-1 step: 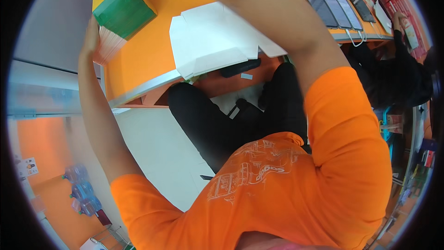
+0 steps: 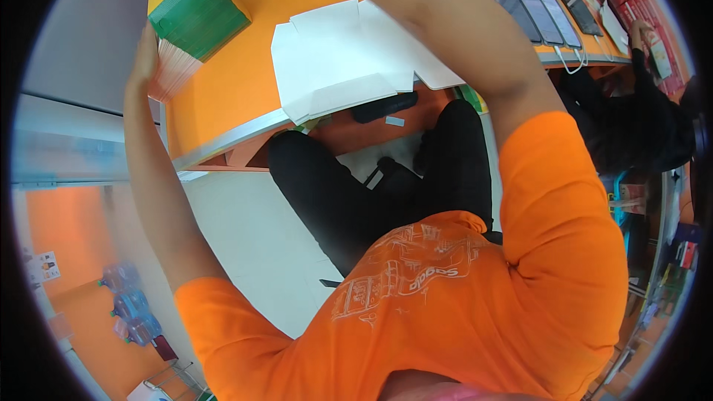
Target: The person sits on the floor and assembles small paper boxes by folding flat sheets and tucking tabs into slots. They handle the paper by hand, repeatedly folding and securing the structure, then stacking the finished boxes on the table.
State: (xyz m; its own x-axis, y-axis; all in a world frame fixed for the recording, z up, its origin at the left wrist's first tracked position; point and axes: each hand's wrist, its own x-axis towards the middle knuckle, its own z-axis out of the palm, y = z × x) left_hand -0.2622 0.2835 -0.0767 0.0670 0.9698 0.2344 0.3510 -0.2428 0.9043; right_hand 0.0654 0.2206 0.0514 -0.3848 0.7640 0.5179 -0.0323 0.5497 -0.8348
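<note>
The smooth orange counter (image 2: pixel 241 78) bears a ridged, blocky green-and-yellow stack (image 2: pixel 199 21); the left hand (image 2: pixel 145 58) lies against its side, fingers' grip unclear; the right hand is out of view.

Head cam: left unit of a head-worn fisheye pair, facing steeply down and forward, upright, unmirrored. Wearer's orange T-shirt (image 2: pixel 475 304) is nearest, filling the near side; orange desk (image 2: pixel 226 100) sits farther out on the far side. Coverage is wide: water bottles (image 2: pixel 136 306) at left, smartphones (image 2: pixel 536 13) at far right. Straight edges bow toward the rim.
</note>
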